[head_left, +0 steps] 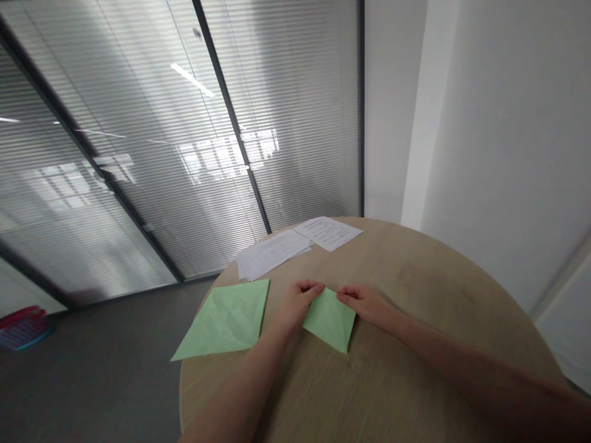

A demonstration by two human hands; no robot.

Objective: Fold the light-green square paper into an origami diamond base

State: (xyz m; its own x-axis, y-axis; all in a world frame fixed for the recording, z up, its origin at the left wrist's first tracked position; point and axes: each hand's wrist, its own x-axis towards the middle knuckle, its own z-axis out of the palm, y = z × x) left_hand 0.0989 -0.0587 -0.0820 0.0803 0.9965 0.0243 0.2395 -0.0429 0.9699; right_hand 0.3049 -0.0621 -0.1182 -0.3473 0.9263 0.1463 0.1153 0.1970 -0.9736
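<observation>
A small folded piece of green paper [329,323] lies at the middle of the round wooden table, one corner pointing toward me. My left hand [299,301] pinches its far left edge between thumb and fingers. On the far right edge, my right hand [362,303] grips the same paper with its thumb on top. A crease runs down the paper's right part. Left of my left forearm rests a larger green sheet or stack [226,320], with a corner jutting past the table edge.
Printed white sheets [272,253] and another printed page [329,232] lie along the table's far edge. The table [438,307] has a curved rim near a white wall [508,123]. Glass partitions with blinds [184,154] stand behind. A red and blue basket [25,329] is on the floor.
</observation>
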